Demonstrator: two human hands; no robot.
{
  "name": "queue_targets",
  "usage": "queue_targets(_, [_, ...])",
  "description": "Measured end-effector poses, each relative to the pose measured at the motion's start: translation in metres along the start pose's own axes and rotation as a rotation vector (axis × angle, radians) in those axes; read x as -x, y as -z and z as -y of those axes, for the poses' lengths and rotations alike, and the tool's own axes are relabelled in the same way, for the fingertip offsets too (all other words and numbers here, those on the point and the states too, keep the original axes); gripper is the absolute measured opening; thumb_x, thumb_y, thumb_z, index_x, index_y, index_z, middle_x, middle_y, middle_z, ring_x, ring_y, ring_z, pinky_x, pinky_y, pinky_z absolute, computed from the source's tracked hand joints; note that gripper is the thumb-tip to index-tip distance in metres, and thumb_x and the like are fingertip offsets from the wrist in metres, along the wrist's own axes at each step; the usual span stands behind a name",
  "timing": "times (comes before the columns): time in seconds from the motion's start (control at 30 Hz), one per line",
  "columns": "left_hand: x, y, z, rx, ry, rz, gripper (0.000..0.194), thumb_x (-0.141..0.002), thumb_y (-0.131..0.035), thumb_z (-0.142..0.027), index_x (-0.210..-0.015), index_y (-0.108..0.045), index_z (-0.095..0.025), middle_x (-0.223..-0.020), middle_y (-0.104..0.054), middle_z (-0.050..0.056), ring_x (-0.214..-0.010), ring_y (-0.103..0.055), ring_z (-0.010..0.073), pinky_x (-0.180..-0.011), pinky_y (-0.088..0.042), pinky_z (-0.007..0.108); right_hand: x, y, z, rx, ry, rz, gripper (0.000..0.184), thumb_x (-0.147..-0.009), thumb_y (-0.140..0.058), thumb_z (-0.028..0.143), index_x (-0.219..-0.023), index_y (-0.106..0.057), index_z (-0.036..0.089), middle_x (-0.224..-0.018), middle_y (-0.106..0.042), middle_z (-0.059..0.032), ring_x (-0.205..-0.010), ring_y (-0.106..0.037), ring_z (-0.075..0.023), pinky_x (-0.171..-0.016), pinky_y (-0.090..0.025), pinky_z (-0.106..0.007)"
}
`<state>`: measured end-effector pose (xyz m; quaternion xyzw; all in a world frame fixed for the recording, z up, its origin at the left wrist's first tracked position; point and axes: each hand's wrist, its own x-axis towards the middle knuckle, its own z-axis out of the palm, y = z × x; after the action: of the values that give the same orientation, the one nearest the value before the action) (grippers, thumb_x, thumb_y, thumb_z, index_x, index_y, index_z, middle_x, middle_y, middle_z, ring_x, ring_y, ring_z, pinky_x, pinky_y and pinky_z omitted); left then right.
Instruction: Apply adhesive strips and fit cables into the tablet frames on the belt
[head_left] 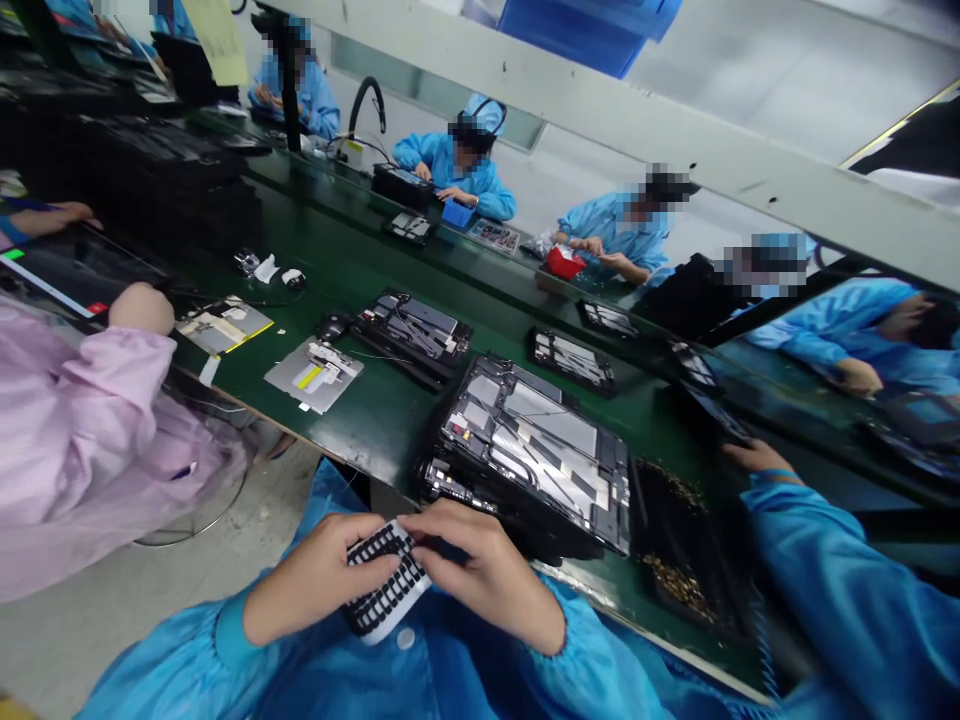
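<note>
Green workbench [352,400], white sheet of black pads [386,590], both hands gripping

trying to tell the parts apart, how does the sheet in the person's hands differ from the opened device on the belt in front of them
The sheet is small, white, and covered in rows of little black pads; the opened device is far larger, black-framed, with grey plates and strips inside.
The sheet is held in the air by the left hand and right hand; the device lies tilted on the green belt, untouched.
Both are flat and roughly rectangular.
</note>
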<state>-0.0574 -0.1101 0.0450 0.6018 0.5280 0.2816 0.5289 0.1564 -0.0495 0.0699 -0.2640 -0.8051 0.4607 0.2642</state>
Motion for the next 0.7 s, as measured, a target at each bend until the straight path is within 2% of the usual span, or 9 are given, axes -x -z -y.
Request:
queue_targets(0.07, [-0.001, 0.006, -0.001, 0.002, -0.015, -0.078, 0.026, -0.087, -0.067, -0.045, -0.095, -0.068, -0.02, -0.081, -0.066, -0.001, -0.078, -0.063, 0.0173, -0.068, -0.049, 0.025, -0.001, -0.002, -0.002, -0.131, -0.105, -0.084, 0.02, -0.093, -0.065, 0.024, -0.111, -0.074, 0.024, -0.091, -0.072, -0.0046, -0.08, -0.069, -0.0163, -0.073, -0.057, -0.028])
queue_targets(0.13, [0.002, 0.01, 0.0, -0.037, -0.128, -0.359, 0.029, -0.084, -0.074, -0.041, -0.106, -0.065, -0.024, -0.103, -0.069, 0.002, -0.1, -0.065, 0.0214, -0.089, -0.051, 0.032, 0.004, -0.007, -0.004, -0.312, -0.205, -0.259, 0.016, -0.091, -0.07, 0.029, -0.106, -0.072, 0.023, -0.087, -0.07, -0.0026, -0.074, -0.067, -0.0141, -0.066, -0.056, -0.024])
queue_targets(0.2, [0.01, 0.009, 0.007, -0.083, -0.274, -0.743, 0.034, -0.085, -0.075, -0.036, -0.115, -0.061, -0.028, -0.127, -0.062, 0.004, -0.125, -0.057, 0.025, -0.112, -0.04, 0.042, 0.014, -0.015, -0.008, -0.497, -0.249, -0.458, 0.022, -0.09, -0.073, 0.032, -0.111, -0.068, 0.026, -0.093, -0.071, -0.003, -0.077, -0.067, -0.0141, -0.067, -0.056, -0.023])
queue_targets(0.27, [0.019, 0.001, 0.017, -0.015, -0.315, -0.922, 0.048, -0.088, -0.072, -0.044, -0.13, -0.053, -0.032, -0.15, -0.047, 0.006, -0.144, -0.039, 0.0287, -0.123, -0.024, 0.051, 0.029, -0.026, -0.014, -0.632, -0.247, -0.58, 0.033, -0.09, -0.074, 0.033, -0.121, -0.063, 0.029, -0.103, -0.072, -0.0052, -0.085, -0.07, -0.0158, -0.073, -0.059, -0.025])
queue_targets(0.3, [0.023, -0.006, 0.022, 0.086, -0.287, -0.882, 0.064, -0.087, -0.071, -0.053, -0.141, -0.045, -0.034, -0.158, -0.037, 0.007, -0.15, -0.03, 0.031, -0.125, -0.019, 0.053, 0.038, -0.032, -0.018, -0.675, -0.246, -0.598, 0.039, -0.09, -0.074, 0.033, -0.126, -0.061, 0.03, -0.107, -0.072, -0.0065, -0.087, -0.071, -0.0168, -0.076, -0.059, -0.027])
queue_targets(0.37, [0.028, -0.021, 0.032, 0.365, -0.213, -0.608, 0.102, -0.077, -0.068, -0.075, -0.157, -0.02, -0.035, -0.168, -0.019, 0.011, -0.154, -0.021, 0.0368, -0.125, -0.016, 0.058, 0.053, -0.045, -0.029, -0.708, -0.266, -0.564, 0.046, -0.09, -0.074, 0.033, -0.133, -0.057, 0.031, -0.109, -0.073, -0.008, -0.086, -0.072, -0.0175, -0.077, -0.061, -0.03])
queue_targets(0.47, [0.03, -0.041, 0.039, 0.741, -0.159, -0.216, 0.124, -0.067, -0.069, -0.083, -0.161, -0.003, -0.036, -0.17, -0.013, 0.015, -0.152, -0.024, 0.0412, -0.122, -0.023, 0.06, 0.068, -0.065, -0.046, -0.677, -0.316, -0.488, 0.04, -0.092, -0.072, 0.034, -0.129, -0.058, 0.029, -0.102, -0.074, -0.0079, -0.082, -0.073, -0.0186, -0.075, -0.062, -0.032])
queue_targets(0.6, [0.029, -0.05, 0.04, 0.867, -0.045, -0.144, 0.121, -0.069, -0.083, -0.063, -0.16, -0.007, -0.039, -0.169, -0.018, 0.014, -0.151, -0.03, 0.0375, -0.121, -0.028, 0.055, 0.08, -0.087, -0.058, -0.615, -0.357, -0.531, 0.029, -0.092, -0.071, 0.038, -0.116, -0.062, 0.025, -0.096, -0.074, -0.0075, -0.082, -0.074, -0.0194, -0.073, -0.062, -0.03])
queue_targets(0.7, [0.026, -0.045, 0.038, 0.855, 0.114, -0.2, 0.103, -0.076, -0.084, -0.046, -0.159, -0.023, -0.035, -0.159, -0.039, 0.017, -0.136, -0.052, 0.0337, -0.113, -0.041, 0.051, 0.085, -0.089, -0.06, -0.578, -0.361, -0.523, 0.025, -0.092, -0.07, 0.039, -0.111, -0.062, 0.025, -0.098, -0.072, -0.0059, -0.081, -0.073, -0.0177, -0.073, -0.061, -0.028])
